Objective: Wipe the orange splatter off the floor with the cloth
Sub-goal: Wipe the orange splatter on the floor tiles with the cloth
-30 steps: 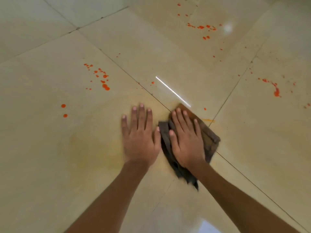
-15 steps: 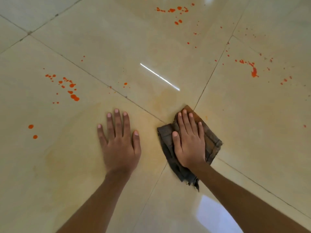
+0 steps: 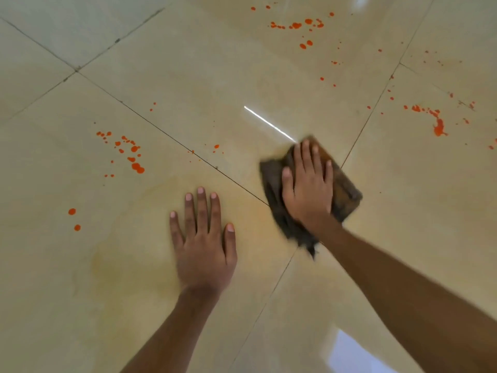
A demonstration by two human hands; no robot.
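Right hand [image 3: 309, 189] presses the brown cloth [image 3: 347, 189] flat-fingered (left hand [image 3: 204, 246], left of it, lies flat, empty); the stained cloth could smear orange splatter [image 3: 135, 165].

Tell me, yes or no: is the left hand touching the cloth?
No, the left hand lies flat on bare floor, apart from the cloth under the right hand.

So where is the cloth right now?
In the head view, the dark brown folded cloth lies right of centre, pressed to the beige tiled floor under the right hand, right of the bare left hand.
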